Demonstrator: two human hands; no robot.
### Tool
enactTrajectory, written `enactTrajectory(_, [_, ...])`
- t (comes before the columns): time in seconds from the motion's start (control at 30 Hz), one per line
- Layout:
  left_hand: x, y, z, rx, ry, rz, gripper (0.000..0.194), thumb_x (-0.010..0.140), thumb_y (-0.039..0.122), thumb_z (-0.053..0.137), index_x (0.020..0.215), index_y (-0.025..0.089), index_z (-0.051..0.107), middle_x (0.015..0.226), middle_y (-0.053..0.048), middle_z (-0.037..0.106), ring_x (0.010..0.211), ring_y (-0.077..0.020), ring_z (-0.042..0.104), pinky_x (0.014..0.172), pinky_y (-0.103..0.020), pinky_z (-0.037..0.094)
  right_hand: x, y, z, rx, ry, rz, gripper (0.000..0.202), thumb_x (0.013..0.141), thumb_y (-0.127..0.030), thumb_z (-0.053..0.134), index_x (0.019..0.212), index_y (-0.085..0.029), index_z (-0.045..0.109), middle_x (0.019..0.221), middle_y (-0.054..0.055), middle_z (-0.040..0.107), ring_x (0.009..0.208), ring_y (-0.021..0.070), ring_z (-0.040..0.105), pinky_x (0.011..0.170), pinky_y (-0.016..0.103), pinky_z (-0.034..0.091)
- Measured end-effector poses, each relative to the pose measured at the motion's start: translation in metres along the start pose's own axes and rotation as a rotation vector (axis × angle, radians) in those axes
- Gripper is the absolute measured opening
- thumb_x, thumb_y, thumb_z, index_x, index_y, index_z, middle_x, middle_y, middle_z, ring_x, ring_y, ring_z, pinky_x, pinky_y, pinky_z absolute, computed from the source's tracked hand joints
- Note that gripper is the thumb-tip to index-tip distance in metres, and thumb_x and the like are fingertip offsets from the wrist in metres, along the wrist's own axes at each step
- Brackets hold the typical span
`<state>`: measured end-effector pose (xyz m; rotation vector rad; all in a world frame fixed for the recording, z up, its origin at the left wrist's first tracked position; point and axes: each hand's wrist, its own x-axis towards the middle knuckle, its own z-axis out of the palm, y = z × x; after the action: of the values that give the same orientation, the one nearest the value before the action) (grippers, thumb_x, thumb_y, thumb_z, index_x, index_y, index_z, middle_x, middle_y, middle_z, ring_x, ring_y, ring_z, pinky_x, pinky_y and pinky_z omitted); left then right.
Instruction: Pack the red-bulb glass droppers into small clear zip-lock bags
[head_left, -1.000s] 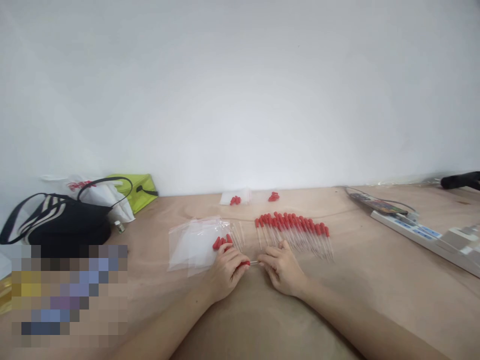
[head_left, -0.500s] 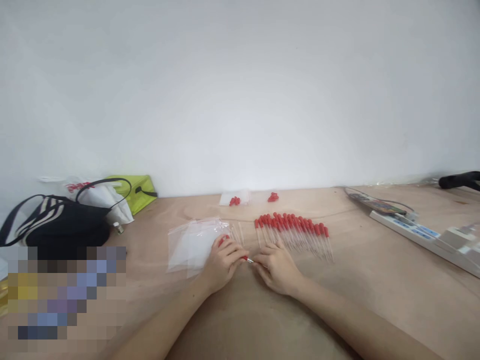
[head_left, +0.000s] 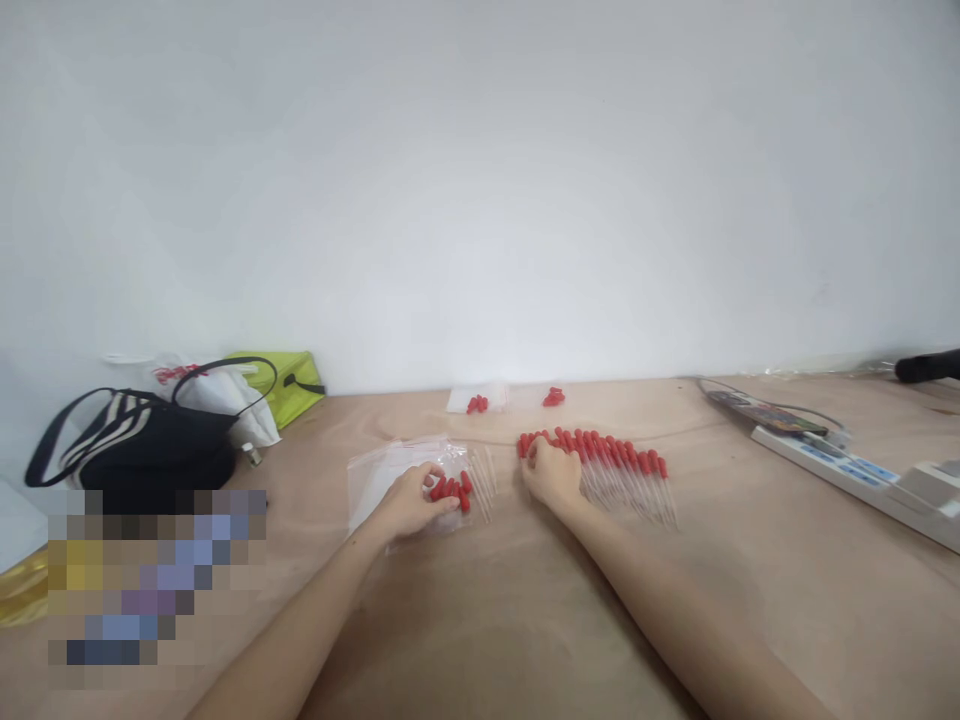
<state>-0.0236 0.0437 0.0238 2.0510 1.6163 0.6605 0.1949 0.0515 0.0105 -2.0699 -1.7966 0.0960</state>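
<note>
Cupping round the loose red caps (head_left: 452,490), my L hand (head_left: 416,503) has thumb & forefinger spread wide, caps lying between the tips; can't tell if any tip actually grips one. Prob. spread that way so a single cap can be got at w/o scattering the rest. L of those fingers, clear bags (head_left: 371,475) lie flat & overlapping; caps seem to sit by their R edge, maybe since slick plastic & a close-in hand stop them rolling.

Just R of the L fingertips: bare tubes (head_left: 484,480), side by side, pointing away from me, approx. midway to my R hand (head_left: 551,470), presumably so either hand gets to them easily.

R fingers are bent over the near-L end of the capped tubes (head_left: 630,485); tips hidden, so can't tell if they hold one. That row runs off R of the fingers, red ends far, thin ends twd me, lined up I'd guess to stay untangled (neat, if a bit fanned).

Beyond both hands' fingertips, nr the wall (head_left: 480,200): two small cap piles (head_left: 554,397), prob. set back to keep finger room.
</note>
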Motion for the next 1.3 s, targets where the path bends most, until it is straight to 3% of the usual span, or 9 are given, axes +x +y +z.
enactTrajectory(0.17, [-0.001, 0.001, 0.001, -0.073, -0.083, -0.004, 0.03, 0.056, 0.024, 0.062, 0.083, 0.017, 0.053, 0.064, 0.004, 0.057, 0.053, -0.0134, 0.053, 0.049, -0.021, 0.039, -0.001, -0.008, -0.001, 0.008, 0.014, -0.057, 0.02, 0.08, -0.027, 0.039, 0.088, -0.016, 0.054, 0.088, 0.01, 0.064, 0.085, 0.0217, 0.058, 0.075, 0.034, 0.025])
enactTrajectory(0.37, [0.001, 0.0, 0.002, -0.093, -0.097, 0.042, 0.027, 0.058, 0.011, 0.051, 0.085, 0.016, 0.054, 0.07, 0.002, 0.061, 0.058, -0.0131, 0.056, 0.054, -0.021, 0.043, -0.002, -0.041, 0.006, 0.031, -0.051, -0.08, 0.019, 0.077, -0.024, 0.044, 0.091, -0.015, 0.053, 0.086, 0.011, 0.065, 0.085, 0.0217, 0.059, 0.074, 0.033, 0.027])
enactTrajectory(0.63, [0.003, -0.005, 0.003, 0.025, -0.003, 0.12, 0.037, 0.057, 0.0, 0.039, 0.082, 0.018, 0.059, 0.077, 0.0, 0.064, 0.068, -0.0148, 0.058, 0.061, -0.023, 0.044, 0.003, -0.063, 0.018, 0.017, -0.104, -0.006, 0.023, 0.074, -0.016, 0.046, 0.095, -0.011, 0.053, 0.087, 0.016, 0.065, 0.084, 0.0231, 0.06, 0.075, 0.035, 0.03])
enactTrajectory(0.8, [0.004, -0.009, 0.009, 0.095, 0.077, 0.14, 0.037, 0.062, 0.0, 0.041, 0.09, 0.017, 0.058, 0.079, -0.003, 0.063, 0.074, -0.0168, 0.059, 0.067, -0.026, 0.044, 0.0, -0.065, 0.013, -0.002, -0.097, -0.013, 0.025, 0.074, -0.01, 0.043, 0.096, -0.008, 0.055, 0.089, 0.019, 0.064, 0.086, 0.0242, 0.059, 0.073, 0.034, 0.032])
enactTrajectory(0.93, [0.005, -0.012, 0.009, 0.123, 0.155, 0.159, 0.041, 0.064, -0.002, 0.04, 0.095, 0.018, 0.059, 0.079, -0.003, 0.059, 0.074, -0.0166, 0.057, 0.069, -0.028, 0.044, -0.008, -0.043, -0.001, -0.008, -0.053, -0.091, 0.03, 0.075, -0.007, 0.039, 0.101, -0.007, 0.054, 0.099, 0.019, 0.059, 0.092, 0.0248, 0.055, 0.073, 0.033, 0.033])
enactTrajectory(1.03, [0.008, -0.012, 0.006, 0.114, 0.222, 0.184, 0.033, 0.066, 0.0, 0.04, 0.083, 0.018, 0.062, 0.079, -0.004, 0.056, 0.076, -0.0169, 0.057, 0.072, -0.03, 0.045, -0.02, -0.007, -0.006, 0.003, 0.0, -0.175, 0.033, 0.075, -0.01, 0.041, 0.106, -0.011, 0.052, 0.1, 0.015, 0.056, 0.093, 0.0236, 0.052, 0.074, 0.032, 0.034])
enactTrajectory(1.07, [0.008, -0.01, 0.005, 0.104, 0.242, 0.193, 0.03, 0.066, 0.002, 0.04, 0.08, 0.017, 0.062, 0.079, -0.004, 0.055, 0.075, -0.0168, 0.057, 0.071, -0.03, 0.046, -0.026, 0.007, -0.006, 0.031, 0.073, -0.244, 0.033, 0.076, -0.01, 0.04, 0.107, -0.011, 0.051, 0.096, 0.014, 0.056, 0.089, 0.0227, 0.052, 0.073, 0.031, 0.034])
enactTrajectory(1.17, [0.006, 0.002, 0.005, 0.056, 0.294, 0.241, 0.022, 0.069, 0.007, 0.044, 0.08, 0.016, 0.06, 0.081, -0.004, 0.053, 0.07, -0.015, 0.057, 0.065, -0.026, 0.048, -0.043, 0.045, -0.002, 0.14, 0.275, -0.424, 0.031, 0.078, -0.009, 0.035, 0.104, -0.014, 0.053, 0.087, 0.01, 0.054, 0.079, 0.0189, 0.051, 0.069, 0.03, 0.034])
enactTrajectory(1.3, [-0.011, 0.024, 0.021, 0.007, 0.304, 0.37, 0.011, 0.078, 0.021, 0.046, 0.073, 0.017, 0.056, 0.078, -0.002, 0.051, 0.066, -0.0129, 0.055, 0.059, -0.023, 0.047, -0.06, 0.065, 0.001, 0.226, 0.322, -0.5, 0.025, 0.083, -0.017, 0.034, 0.097, -0.017, 0.054, 0.082, 0.006, 0.055, 0.071, 0.0155, 0.051, 0.065, 0.028, 0.033])
